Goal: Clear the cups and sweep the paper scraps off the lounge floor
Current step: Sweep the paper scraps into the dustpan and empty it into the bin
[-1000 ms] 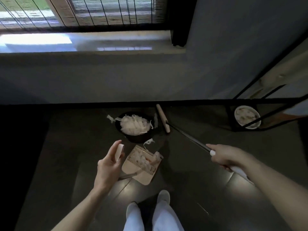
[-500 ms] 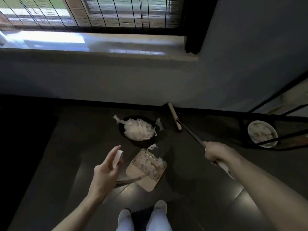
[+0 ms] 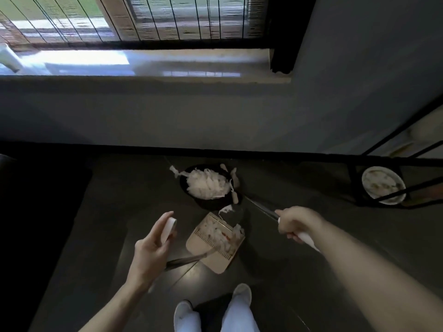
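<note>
A beige dustpan [image 3: 215, 243] lies on the dark floor, loaded with white paper scraps [image 3: 220, 232]. My left hand [image 3: 153, 248] grips the white top of the dustpan's long metal handle [image 3: 185, 259]. Just beyond the pan stands a black bin [image 3: 211, 202] heaped with white paper scraps [image 3: 207, 183], some hanging over its rim. One loose scrap [image 3: 226, 208] lies between bin and pan. My right hand [image 3: 293, 222] grips the broom handle [image 3: 260, 206], which runs to the bin's right side. The broom's head is hard to make out there.
A black metal rack [image 3: 374, 161] stands at the right with a white round container [image 3: 383, 185] inside it. The wall and window sill [image 3: 148, 77] are straight ahead. A dark furniture edge [image 3: 36, 200] fills the left. My white shoes [image 3: 242, 294] are just behind the dustpan.
My right hand has drawn the broom in, left toward the bin and pan. The broom head has left the wall and now sits by the bin. My left hand and the dustpan stay put.
</note>
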The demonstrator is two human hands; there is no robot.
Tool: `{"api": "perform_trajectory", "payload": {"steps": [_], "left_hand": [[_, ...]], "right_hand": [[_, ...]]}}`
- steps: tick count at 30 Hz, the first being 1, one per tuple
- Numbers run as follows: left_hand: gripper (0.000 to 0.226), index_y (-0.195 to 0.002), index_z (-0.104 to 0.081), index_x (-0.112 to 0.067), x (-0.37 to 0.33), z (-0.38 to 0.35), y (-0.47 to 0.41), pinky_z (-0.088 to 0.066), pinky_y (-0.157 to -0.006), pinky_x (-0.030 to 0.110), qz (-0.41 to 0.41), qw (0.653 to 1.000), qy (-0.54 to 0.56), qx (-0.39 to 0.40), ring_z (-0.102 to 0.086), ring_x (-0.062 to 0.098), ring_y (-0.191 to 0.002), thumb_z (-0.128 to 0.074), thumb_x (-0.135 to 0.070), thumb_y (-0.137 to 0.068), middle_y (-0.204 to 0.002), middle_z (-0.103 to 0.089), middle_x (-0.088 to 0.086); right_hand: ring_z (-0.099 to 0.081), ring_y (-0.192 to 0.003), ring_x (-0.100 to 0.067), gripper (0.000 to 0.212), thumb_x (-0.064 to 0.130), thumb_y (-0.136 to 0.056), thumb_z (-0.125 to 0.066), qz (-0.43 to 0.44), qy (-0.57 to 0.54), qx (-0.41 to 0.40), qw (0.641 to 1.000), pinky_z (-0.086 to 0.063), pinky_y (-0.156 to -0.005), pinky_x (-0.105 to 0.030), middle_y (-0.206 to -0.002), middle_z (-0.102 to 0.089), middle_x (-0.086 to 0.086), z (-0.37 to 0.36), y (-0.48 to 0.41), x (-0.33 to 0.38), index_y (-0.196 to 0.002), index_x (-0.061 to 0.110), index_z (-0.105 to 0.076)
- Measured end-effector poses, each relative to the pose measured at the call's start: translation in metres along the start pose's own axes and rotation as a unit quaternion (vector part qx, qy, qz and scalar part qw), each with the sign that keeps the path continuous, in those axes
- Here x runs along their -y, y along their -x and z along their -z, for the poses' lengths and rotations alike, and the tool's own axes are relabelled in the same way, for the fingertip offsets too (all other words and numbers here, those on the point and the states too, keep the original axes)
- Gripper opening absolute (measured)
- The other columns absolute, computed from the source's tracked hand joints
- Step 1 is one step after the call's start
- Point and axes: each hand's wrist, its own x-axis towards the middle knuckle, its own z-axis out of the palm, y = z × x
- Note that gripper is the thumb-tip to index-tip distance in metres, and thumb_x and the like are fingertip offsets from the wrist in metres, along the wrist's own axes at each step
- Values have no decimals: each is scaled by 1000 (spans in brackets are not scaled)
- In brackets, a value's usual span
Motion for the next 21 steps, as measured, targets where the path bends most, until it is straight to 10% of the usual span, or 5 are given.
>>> {"api": "perform_trajectory", "payload": {"steps": [16,21], "left_hand": [[41,-120,-53,-59,55,75,12,-54,-62,42,-34,998,1,59,-57,15,-65,-63,-33,-91,-85,-70,-2],[43,-119,-53,-61,56,83,18,-52,-66,29,-38,998,-20,48,-59,-1,-67,-63,-29,-91,-92,-68,-10]], "right_hand": [[-40,-45,-12,69,7,-93,-34,3,-85,-68,994,-34,-40,-20,-61,-48,-7,-70,98,-32,-151,38,-15],[-42,-44,-10,71,4,-94,-36,-10,-61,-94,994,-34,-36,-15,-69,-50,-8,-46,77,-11,-152,35,-12]]}}
